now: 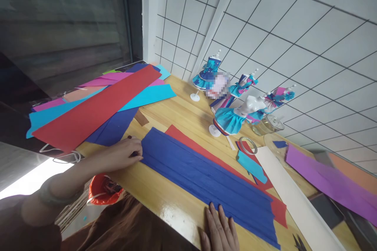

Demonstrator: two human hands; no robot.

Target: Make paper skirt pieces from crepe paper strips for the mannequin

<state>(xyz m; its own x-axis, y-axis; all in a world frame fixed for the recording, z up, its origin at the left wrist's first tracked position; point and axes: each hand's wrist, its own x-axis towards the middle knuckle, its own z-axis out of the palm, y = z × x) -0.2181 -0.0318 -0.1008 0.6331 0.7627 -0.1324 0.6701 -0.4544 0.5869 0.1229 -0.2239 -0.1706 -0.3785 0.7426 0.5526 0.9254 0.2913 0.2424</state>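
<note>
Flattening blue paper (208,180), likely: your left hand (131,153) pinches its end, right hand (219,227) rests flat, empty; next needs even tension.

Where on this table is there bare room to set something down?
Bare wood shows between the left hand, right hand, blue strip and near edge; another patch lies between the paper pile and small mannequins. It's crowded rightward, around the tape roll and white strip.
</note>
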